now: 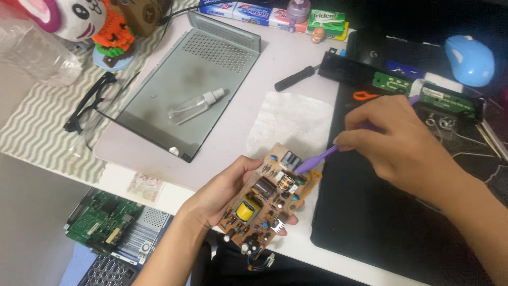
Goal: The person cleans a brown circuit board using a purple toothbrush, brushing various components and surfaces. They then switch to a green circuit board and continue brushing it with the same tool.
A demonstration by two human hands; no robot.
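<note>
Tan circuit board [267, 198] carrying a yellow transformer [244, 210], purple brush [317, 159] on it, sky-blue mouse [469, 59], grey metal cover [188, 85], green-and-white zigzag mat [37, 127].

tan circuit board [267, 198] tilted in left hand [225, 193]; purple brush [338, 148], perhaps touching it.

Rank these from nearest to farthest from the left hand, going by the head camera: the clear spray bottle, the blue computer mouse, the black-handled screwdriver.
From the left hand, which holds the brown circuit board:
1. Clear spray bottle, up and left, lying on the grey metal panel.
2. Black-handled screwdriver, farther up, just right of the panel.
3. Blue computer mouse, far upper right corner.
</note>
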